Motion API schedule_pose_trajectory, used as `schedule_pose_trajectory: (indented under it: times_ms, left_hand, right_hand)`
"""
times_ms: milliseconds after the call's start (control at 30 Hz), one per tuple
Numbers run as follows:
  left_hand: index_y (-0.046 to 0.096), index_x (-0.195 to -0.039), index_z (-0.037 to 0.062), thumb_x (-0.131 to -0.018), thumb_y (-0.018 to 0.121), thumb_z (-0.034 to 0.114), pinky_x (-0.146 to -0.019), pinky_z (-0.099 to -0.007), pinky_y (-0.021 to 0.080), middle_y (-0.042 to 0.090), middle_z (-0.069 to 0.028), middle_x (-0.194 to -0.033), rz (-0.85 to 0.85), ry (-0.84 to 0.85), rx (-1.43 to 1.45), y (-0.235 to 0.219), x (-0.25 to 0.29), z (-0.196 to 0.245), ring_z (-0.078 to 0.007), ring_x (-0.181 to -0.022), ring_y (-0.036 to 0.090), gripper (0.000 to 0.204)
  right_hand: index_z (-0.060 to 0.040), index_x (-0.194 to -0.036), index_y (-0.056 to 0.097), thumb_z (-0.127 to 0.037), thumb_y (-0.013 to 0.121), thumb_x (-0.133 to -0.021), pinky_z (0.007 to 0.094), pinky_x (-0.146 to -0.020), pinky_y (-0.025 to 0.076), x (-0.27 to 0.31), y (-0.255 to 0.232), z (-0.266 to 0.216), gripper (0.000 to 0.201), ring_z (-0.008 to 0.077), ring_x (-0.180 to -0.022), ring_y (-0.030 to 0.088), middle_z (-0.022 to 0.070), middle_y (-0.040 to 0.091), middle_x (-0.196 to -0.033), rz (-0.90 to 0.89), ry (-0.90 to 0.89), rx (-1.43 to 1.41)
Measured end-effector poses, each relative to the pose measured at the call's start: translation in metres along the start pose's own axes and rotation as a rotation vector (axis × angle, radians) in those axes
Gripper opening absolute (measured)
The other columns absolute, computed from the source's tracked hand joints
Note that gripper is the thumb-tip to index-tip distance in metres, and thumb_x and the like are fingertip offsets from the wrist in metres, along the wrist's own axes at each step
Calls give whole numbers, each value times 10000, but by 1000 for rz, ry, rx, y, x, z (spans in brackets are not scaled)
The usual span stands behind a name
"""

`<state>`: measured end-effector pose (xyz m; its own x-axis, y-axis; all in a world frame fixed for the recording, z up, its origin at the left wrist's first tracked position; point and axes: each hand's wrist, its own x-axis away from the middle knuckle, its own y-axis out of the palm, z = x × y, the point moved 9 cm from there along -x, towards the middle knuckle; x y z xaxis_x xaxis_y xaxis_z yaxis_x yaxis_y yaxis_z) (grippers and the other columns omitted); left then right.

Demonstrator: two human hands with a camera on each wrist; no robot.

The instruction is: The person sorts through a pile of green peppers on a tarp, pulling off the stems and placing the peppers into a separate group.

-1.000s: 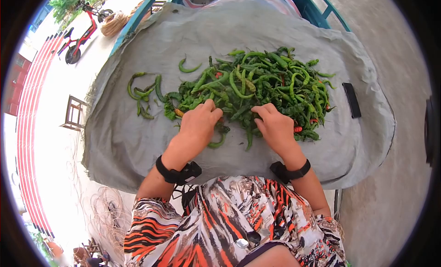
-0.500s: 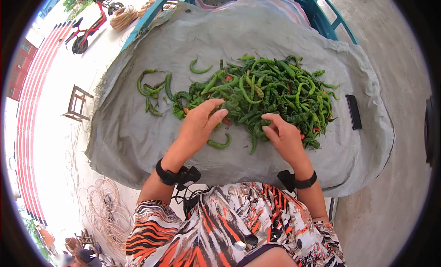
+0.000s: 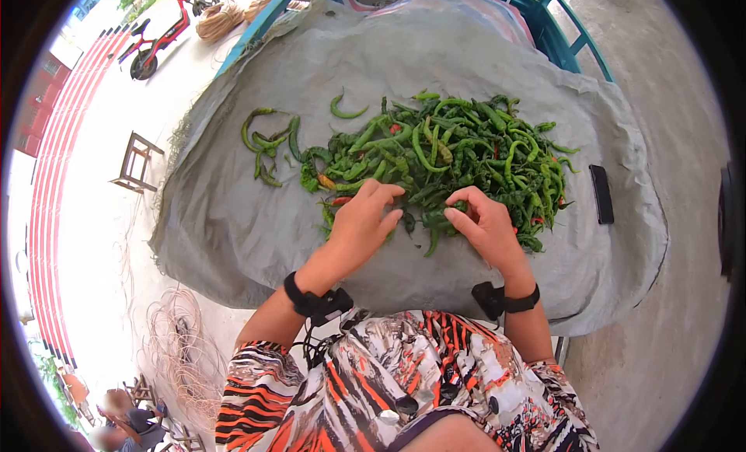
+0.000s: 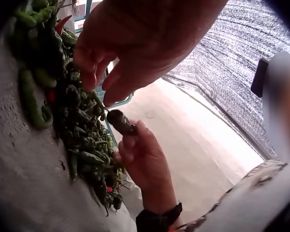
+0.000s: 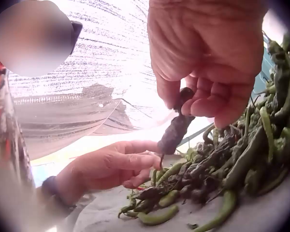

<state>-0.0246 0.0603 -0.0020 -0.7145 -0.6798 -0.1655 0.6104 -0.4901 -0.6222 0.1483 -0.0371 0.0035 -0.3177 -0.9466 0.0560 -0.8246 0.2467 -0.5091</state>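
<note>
A dark green wrinkled pepper (image 5: 175, 134) is pinched at one end by my right hand (image 5: 208, 58), its thin stem pointing at my left hand (image 5: 99, 169). In the left wrist view the right hand (image 4: 147, 162) holds the pepper (image 4: 120, 122) just below my left hand (image 4: 140, 38), whose fingertips are close to the stem. The head view has the left hand (image 3: 361, 226) with thumb and forefinger apart, and the right hand (image 3: 489, 230) facing it, both at the near edge of the pile of peppers (image 3: 466, 153). Whether the left fingertips touch the stem is unclear.
Grey cloth (image 3: 233, 211) lies under the pile. A few peppers (image 3: 268, 141) are separate at the left, one curved pepper (image 3: 346, 110) behind. A black phone (image 3: 601, 194) lies at the right. Beyond stands a teal metal frame (image 3: 579, 36); a wooden stool (image 3: 138, 163) is at the left.
The two hands have come closer together, the left one moving right from the pile's left part. The loose curved pepper beside the left hand is now mostly hidden by it.
</note>
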Motion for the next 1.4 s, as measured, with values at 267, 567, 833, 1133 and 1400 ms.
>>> schedule_pose_trajectory:
  times_ms: [267,567,833,1133,1400]
  left_hand:
    - [550,-1007,54,-822,674,77,-623,-399,521,516,-134,-966,145,143,-492,34,-21,-1,-318,-802,636,224]
    - [524,-1058,46,-812,737,75,-585,-352,476,633,-92,-869,265,-145,-42,9,-2,8,-225,-660,599,327]
    - [595,-1096,21,-884,699,36,-588,-222,427,599,12,-841,98,-232,413,30,6,24,-42,-670,502,236]
    - [551,-1146,31,-922,688,120,-610,-223,455,643,-6,-896,-41,-428,665,56,4,21,-61,-732,576,278]
    - [588,-1091,22,-878,595,69,-627,-284,468,633,-72,-1002,-101,-512,576,71,20,-2,-102,-828,606,218]
  right_hand:
    - [-98,-1088,661,-217,659,-916,328,-602,459,0,0,1,210,193,-617,581,73,633,-728,-30,-68,67]
    - [-67,-1158,628,-210,652,-923,337,-655,487,0,-8,5,276,215,-693,634,98,672,-813,-115,-114,-87]
    - [-49,-1163,616,-240,690,-901,323,-620,472,-6,16,2,333,210,-660,601,101,644,-797,-174,-176,-218]
    - [-13,-1009,618,-204,688,-883,317,-636,486,-8,7,30,240,152,-676,608,82,645,-769,-187,-39,-289]
    - [-8,-1008,602,-152,682,-910,239,-557,445,-12,0,30,192,51,-617,536,9,614,-769,-148,-111,-288]
